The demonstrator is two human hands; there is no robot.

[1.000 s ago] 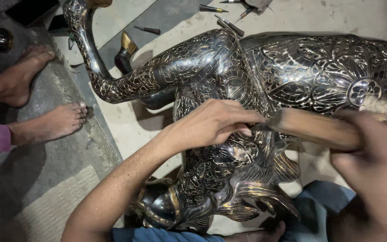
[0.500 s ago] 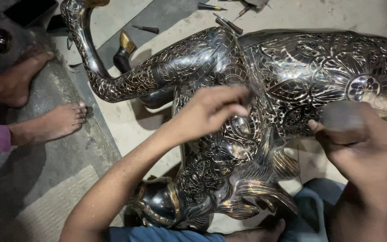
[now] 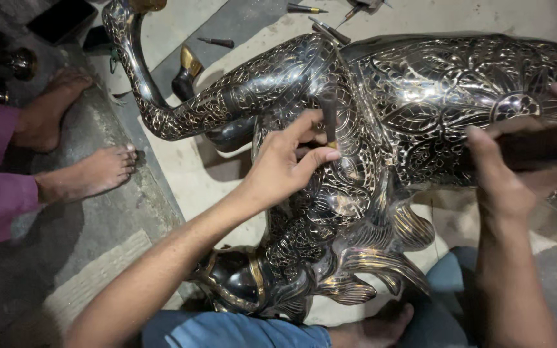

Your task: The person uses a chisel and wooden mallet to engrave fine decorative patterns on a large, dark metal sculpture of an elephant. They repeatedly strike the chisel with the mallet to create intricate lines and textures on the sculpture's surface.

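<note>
Head view looks down on a large engraved metal bird statue (image 3: 420, 109) lying across the pale floor (image 3: 182, 167), its curved neck stretching up-left and its tail feathers fanning near the person's knees. Over the statue's middle, the left hand (image 3: 285, 164) pinches a thin dark chisel (image 3: 329, 119) upright between thumb and fingers, tip against the metal, forearm running in from lower left. Well apart on the statue's right flank, the right hand (image 3: 517, 161) is closed around a dark, blurred handle-like tool, wrist bent upward.

Flat black rect. screen (image 3: 59, 19), top-left on floor.
</note>
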